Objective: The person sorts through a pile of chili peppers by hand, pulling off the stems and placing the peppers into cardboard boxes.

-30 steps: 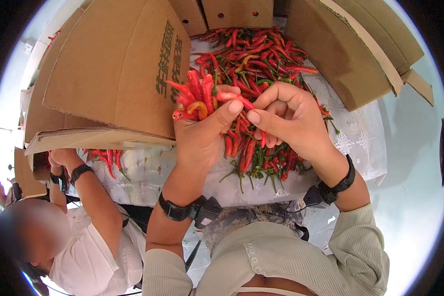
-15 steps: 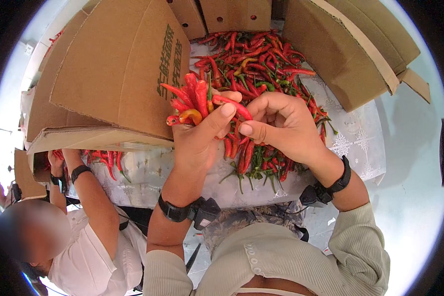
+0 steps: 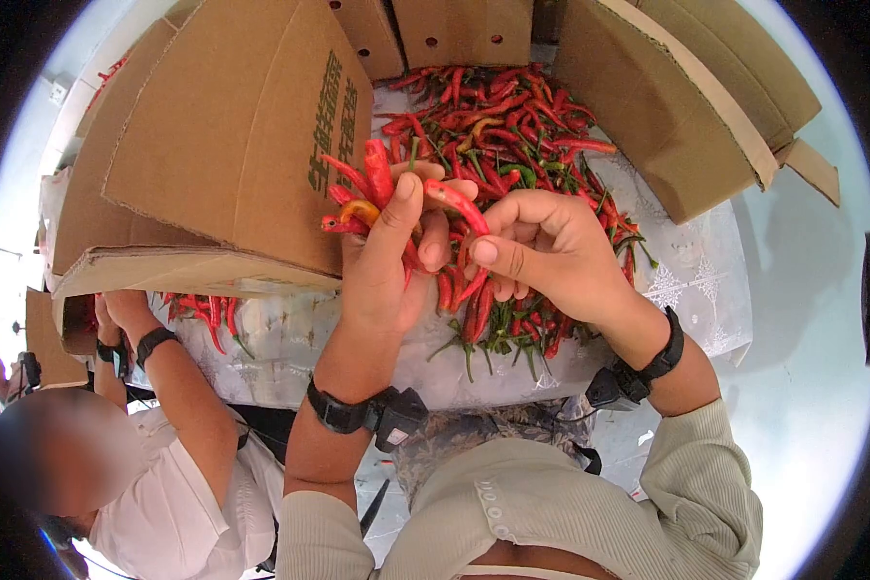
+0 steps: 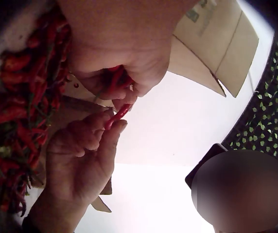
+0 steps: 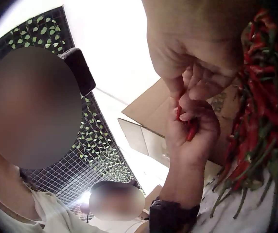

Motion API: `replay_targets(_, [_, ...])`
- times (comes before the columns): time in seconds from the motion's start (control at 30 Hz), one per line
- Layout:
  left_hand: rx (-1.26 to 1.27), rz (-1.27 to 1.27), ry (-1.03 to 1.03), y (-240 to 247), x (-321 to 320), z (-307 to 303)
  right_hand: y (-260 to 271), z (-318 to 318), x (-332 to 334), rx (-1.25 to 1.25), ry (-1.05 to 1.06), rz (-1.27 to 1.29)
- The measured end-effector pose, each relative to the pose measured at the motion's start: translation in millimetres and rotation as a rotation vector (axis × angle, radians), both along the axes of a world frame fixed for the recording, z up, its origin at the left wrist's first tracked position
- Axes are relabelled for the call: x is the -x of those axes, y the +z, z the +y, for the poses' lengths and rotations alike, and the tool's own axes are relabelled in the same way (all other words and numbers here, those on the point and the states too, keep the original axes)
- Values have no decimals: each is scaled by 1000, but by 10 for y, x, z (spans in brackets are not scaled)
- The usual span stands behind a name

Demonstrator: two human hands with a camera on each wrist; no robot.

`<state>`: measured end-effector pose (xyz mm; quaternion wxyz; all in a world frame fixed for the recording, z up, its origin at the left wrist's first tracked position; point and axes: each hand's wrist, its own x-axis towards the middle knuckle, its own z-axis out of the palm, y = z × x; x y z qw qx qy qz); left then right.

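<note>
My left hand [image 3: 385, 261] grips a bunch of red chillies [image 3: 380, 174], with one yellow-orange chilli [image 3: 361, 211] among them; its thumb points up. Beside it, my right hand [image 3: 561, 253] pinches a curved red chilli [image 3: 459, 203] between thumb and forefinger, and that chilli's upper end lies by the left fingers. The left wrist view shows the red chilli [image 4: 118, 116] between the two hands. In the right wrist view the fingers of both hands meet around red chillies [image 5: 192, 131]. Below and beyond the hands lies a heap of chillies [image 3: 512, 126].
Cardboard boxes stand left [image 3: 222, 126] and right [image 3: 657, 116] of the heap, with another [image 3: 464, 34] behind. A patterned pale cloth [image 3: 691, 266] covers the table. At the lower left a person in white [image 3: 179, 493] has their hands by more chillies [image 3: 217, 314].
My left thumb has lifted off the single chilli and now points up. That chilli hangs more steeply in my right fingers. The bunch in my left hand sits lower and looks partly covered.
</note>
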<state>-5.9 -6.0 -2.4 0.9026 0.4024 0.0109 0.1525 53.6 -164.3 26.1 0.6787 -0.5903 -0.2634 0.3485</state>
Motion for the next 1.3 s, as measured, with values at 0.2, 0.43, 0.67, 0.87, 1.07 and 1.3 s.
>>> replay_targets(0.2, [-194,41,-61,35,45,-34,-33,-8,-13,-31,-11,26])
replay_targets(0.43, [-152,44,-31,12,53,-52,-57,-9,4,-56,7,-2])
replay_targets(0.67, [-97,88,19,22,20,-82,-6,-52,-10,-62,-47,-61])
replay_targets(0.87, [33,133,22,-71,-15,121,566,-483,-125,-228,-1096,-1203])
replay_targets(1.07, [8,189,4,-13,0,54,1116,-1058,-462,-2,-1455,-1484])
replay_targets(1.3, [-1,166,16,-60,1,100,1020,-1311,-1032,799,-1233,-1646])
